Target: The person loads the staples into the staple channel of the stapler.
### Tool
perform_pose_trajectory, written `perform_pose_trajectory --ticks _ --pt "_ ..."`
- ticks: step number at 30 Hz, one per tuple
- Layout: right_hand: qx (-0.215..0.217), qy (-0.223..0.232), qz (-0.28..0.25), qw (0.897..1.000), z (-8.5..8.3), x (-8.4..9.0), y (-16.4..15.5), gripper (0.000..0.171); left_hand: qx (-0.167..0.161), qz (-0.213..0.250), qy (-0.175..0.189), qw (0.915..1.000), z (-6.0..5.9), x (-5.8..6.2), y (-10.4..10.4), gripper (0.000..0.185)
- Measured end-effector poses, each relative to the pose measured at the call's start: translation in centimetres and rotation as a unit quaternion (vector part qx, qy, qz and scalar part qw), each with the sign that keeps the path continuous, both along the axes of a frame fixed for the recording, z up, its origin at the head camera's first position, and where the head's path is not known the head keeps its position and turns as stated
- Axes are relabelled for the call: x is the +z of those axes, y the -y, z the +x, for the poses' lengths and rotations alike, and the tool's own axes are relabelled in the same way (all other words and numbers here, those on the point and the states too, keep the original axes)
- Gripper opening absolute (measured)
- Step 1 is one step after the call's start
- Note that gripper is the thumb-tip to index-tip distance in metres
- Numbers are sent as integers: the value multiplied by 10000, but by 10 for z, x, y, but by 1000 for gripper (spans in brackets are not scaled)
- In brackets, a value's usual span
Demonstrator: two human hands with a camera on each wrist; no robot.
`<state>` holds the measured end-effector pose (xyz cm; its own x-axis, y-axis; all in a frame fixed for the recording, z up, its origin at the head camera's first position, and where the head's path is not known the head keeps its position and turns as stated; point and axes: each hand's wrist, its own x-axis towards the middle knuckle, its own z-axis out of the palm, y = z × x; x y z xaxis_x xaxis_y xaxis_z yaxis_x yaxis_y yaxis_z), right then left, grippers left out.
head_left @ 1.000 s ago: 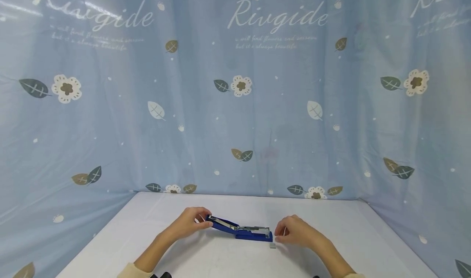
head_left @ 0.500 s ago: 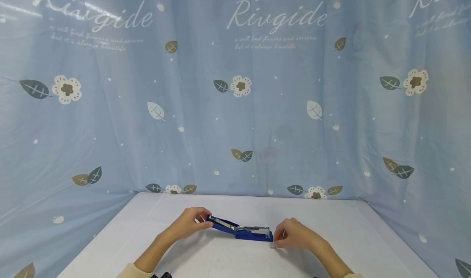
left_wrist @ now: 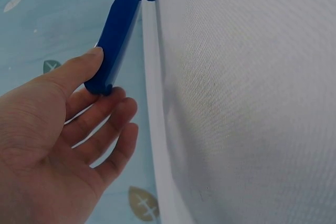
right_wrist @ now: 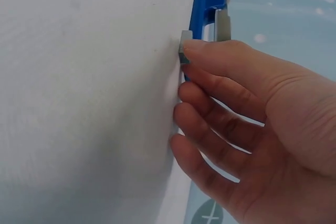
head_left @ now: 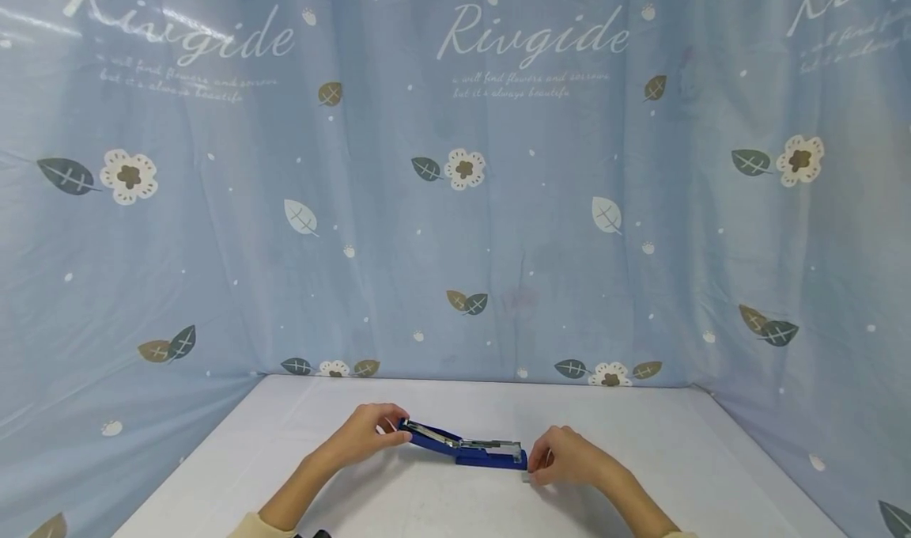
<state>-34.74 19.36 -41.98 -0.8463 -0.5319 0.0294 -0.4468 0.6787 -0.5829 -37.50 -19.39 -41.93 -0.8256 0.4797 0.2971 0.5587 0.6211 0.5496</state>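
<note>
A blue stapler (head_left: 491, 460) lies on the white table, hinged wide apart so its metal staple channel shows. My left hand (head_left: 364, 433) pinches the end of its raised top arm between thumb and fingers; in the left wrist view that blue arm (left_wrist: 118, 35) slants up from the thumb. My right hand (head_left: 565, 455) is at the stapler's base end, thumb and index finger on a small grey strip of staples (right_wrist: 185, 45) at the table surface. The other fingers of the right hand (right_wrist: 247, 114) curve loosely below it.
The white table (head_left: 427, 506) ends at a blue printed curtain (head_left: 541, 229) behind, with more curtain on both sides. A small black object (head_left: 322, 534) shows at the bottom edge near the left sleeve.
My right hand has come down and slightly left onto the staple strip, which lay uncovered beside the fingers before. The left hand and the stapler have stayed put.
</note>
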Motion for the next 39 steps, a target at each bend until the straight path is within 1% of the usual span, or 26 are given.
perform_pose_trajectory --ticks 13,30,39 --pt "-113 179 -27 9998 -2 -2 0 9 33 -20 -45 10000 -1 0 0 41" --pt "-121 126 -79 9998 -3 -6 -1 10 23 -37 -93 9999 -1 0 0 40" --pt "-64 -19 -7 10000 -1 -5 0 9 40 48 20 10000 0 1 -1 40"
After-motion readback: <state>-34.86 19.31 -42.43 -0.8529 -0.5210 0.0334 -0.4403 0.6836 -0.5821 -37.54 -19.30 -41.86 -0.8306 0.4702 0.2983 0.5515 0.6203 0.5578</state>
